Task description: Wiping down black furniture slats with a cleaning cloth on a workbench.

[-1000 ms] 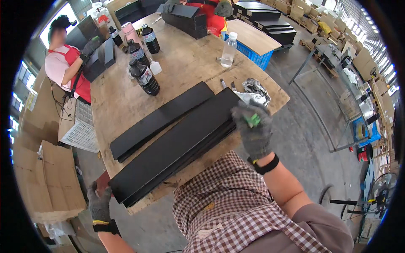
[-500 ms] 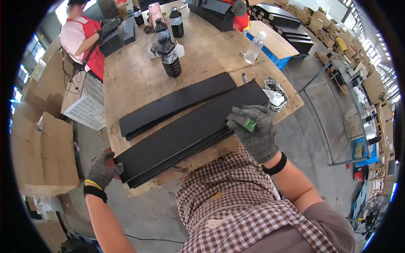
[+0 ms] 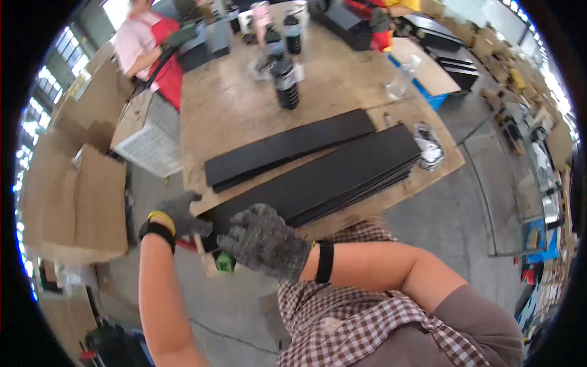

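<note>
Two piles of long black boards lie slantwise on the wooden table (image 3: pixel 330 85). The nearer pile (image 3: pixel 342 165) has several boards; the farther pile (image 3: pixel 293 144) lies alongside. At the nearer pile's left end is my gloved left hand (image 3: pixel 178 215), blurred, its thumb and fingers apart. Over that same end is my gloved right hand (image 3: pixel 266 243), its fingers curled. A small green tool (image 3: pixel 224 263) shows just below those fingers and appears to be in their grip; its kind is unclear. A dark red piece, partly hidden, shows beneath my left hand.
Dark bottles (image 3: pixel 285 84) and a clear bottle (image 3: pixel 402 76) stand farther back. Crumpled wrapping (image 3: pixel 429 147) lies by the boards' right end. A co-worker in a red apron (image 3: pixel 168 55) stands far left; another gloved hand is at the far side. Cardboard boxes (image 3: pixel 98 208) fill the left.
My right hand has swept left along the nearer boards to their left end, with the green tool. My left hand has opened. The whole view has shifted, moving the table rightward.
</note>
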`<state>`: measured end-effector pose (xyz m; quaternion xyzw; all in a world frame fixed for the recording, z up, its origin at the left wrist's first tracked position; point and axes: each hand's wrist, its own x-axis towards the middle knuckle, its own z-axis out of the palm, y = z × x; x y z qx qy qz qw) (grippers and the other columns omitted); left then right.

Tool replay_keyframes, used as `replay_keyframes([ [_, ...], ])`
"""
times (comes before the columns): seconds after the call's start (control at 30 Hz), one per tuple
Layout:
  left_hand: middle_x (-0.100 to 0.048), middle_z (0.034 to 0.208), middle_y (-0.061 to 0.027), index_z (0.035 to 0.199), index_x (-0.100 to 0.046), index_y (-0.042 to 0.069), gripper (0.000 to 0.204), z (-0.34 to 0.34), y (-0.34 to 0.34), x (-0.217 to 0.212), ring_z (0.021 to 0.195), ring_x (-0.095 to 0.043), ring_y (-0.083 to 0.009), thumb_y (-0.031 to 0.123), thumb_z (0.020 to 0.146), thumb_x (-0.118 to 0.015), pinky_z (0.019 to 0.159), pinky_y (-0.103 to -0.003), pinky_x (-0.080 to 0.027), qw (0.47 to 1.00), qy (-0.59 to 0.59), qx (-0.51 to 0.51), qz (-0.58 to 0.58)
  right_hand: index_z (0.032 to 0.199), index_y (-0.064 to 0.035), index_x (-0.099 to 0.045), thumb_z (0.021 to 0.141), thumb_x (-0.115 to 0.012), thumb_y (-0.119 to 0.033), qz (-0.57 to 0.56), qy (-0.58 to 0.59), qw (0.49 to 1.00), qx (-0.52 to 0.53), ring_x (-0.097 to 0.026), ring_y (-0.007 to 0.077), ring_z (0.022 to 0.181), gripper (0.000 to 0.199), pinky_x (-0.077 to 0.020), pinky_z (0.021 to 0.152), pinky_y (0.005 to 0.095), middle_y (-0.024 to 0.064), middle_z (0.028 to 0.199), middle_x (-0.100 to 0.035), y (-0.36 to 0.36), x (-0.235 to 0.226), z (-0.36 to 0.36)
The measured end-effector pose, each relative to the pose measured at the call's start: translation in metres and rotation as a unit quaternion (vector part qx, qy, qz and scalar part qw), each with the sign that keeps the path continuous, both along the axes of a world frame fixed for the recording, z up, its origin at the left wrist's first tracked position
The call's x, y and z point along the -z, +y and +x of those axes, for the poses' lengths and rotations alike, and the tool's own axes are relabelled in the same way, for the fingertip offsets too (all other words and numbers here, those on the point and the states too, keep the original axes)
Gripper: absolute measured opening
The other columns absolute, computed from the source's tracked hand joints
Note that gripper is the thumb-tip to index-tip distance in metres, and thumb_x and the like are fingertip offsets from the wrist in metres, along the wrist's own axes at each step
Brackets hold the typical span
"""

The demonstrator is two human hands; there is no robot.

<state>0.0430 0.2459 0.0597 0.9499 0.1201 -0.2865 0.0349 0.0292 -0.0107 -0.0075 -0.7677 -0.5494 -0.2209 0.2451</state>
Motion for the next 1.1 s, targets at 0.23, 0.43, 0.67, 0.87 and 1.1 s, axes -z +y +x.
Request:
replay_keyframes([
  [0.23, -0.061, 0.146, -0.0161, 0.146, -0.060, 0.012, 0.096, 0.024, -0.023, -0.008, 0.134, -0.058, -0.0341, 0.055, 0.065, -0.089, 0.111, -0.045, -0.047, 0.997, 0.057, 0.047, 0.003, 0.109, -0.0204, -0.076, 0.079, -0.082, -0.026, 0.046, 0.101, 0.994, 0.014, -0.071, 0.0251, 0.096, 0.031, -0.0484, 0.097, 0.0462, -0.0016, 0.094, -0.076, -0.033, -0.020, 0.020],
  [0.43, -0.058, 0.151, -0.0129, 0.150, -0.056, 0.012, 0.107, 0.031, 0.003, 0.024, 0.138, -0.056, -0.0343, 0.064, 0.063, -0.089, 0.114, -0.045, -0.046, 0.995, 0.090, 0.053, -0.011, 0.107, -0.0195, -0.076, 0.072, -0.088, -0.027, -0.018, 0.055, 0.998, -0.005, -0.068, 0.0270, 0.105, 0.038, -0.0458, 0.098, 0.0455, 0.0004, 0.099, -0.076, -0.016, -0.028, 0.006],
  [0.67, -0.057, 0.152, 0.0042, 0.147, -0.061, 0.024, 0.054, 0.068, 0.079, 0.143, 0.133, -0.061, -0.0251, 0.032, 0.095, -0.074, 0.108, -0.048, -0.051, 0.991, 0.093, 0.047, 0.085, 0.099, -0.0200, -0.075, 0.075, -0.074, -0.025, -0.054, 0.018, 0.986, -0.156, -0.067, 0.0265, 0.098, 0.025, -0.0504, 0.091, 0.0471, 0.0002, 0.089, -0.070, 0.074, -0.007, -0.019],
  [0.87, -0.059, 0.150, -0.0108, 0.147, -0.059, 0.014, 0.085, 0.048, -0.002, 0.041, 0.135, -0.058, -0.0325, 0.054, 0.076, -0.083, 0.111, -0.047, -0.048, 0.998, 0.051, 0.031, -0.025, 0.098, -0.0198, -0.074, 0.076, -0.073, -0.026, -0.171, -0.008, 0.984, -0.037, -0.066, 0.0271, 0.097, 0.023, -0.0470, 0.097, 0.0496, 0.0014, 0.089, -0.068, 0.016, -0.043, 0.004],
  [1.1, -0.066, 0.141, -0.0057, 0.129, -0.070, 0.013, 0.043, 0.018, 0.014, 0.044, 0.122, -0.068, -0.0297, 0.025, 0.089, -0.063, 0.098, -0.052, -0.057, 0.997, -0.079, 0.013, 0.002, 0.098, -0.0217, -0.073, 0.079, -0.071, -0.025, -0.030, 0.007, 0.992, -0.120, -0.065, 0.0242, 0.103, 0.020, -0.0428, 0.105, 0.0502, -0.0001, 0.094, -0.069, 0.064, -0.020, -0.017],
])
